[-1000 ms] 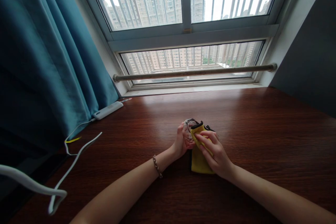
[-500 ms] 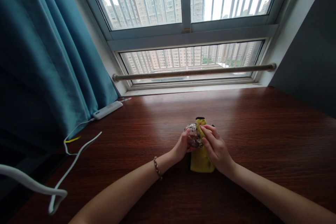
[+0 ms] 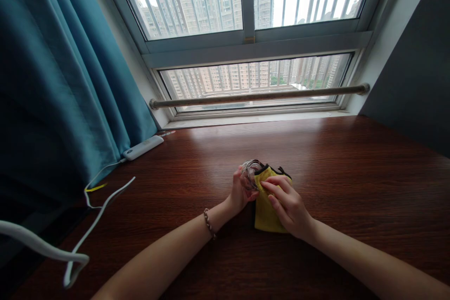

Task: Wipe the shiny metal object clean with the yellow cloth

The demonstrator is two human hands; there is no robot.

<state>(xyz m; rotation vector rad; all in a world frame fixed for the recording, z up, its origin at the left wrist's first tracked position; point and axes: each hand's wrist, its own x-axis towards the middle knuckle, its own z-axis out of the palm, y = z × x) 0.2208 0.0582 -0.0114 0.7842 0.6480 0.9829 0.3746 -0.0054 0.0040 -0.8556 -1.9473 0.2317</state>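
My left hand (image 3: 239,193) is closed around a clear, shiny glass (image 3: 250,172), whose round rim faces up and to the right. Part of the glass is hidden behind my fingers and a yellow cloth (image 3: 269,215) with black edging. My right hand (image 3: 288,201) grips the cloth near its upper part, fingertips pressed on it right beside the glass. The lower part of the cloth hangs down or lies toward me; I cannot tell which.
Both hands are above a dark reddish wooden surface (image 3: 176,159). At the left, a white power strip (image 3: 143,147) lies by the blue curtain (image 3: 105,117), with a white cable (image 3: 101,215) running toward me. A horizontal rail (image 3: 260,97) crosses the window.
The glass has turned and shifted slightly left with my left hand. The cloth's black-edged top has spread out wider, and my right fingers have moved a little lower on it.
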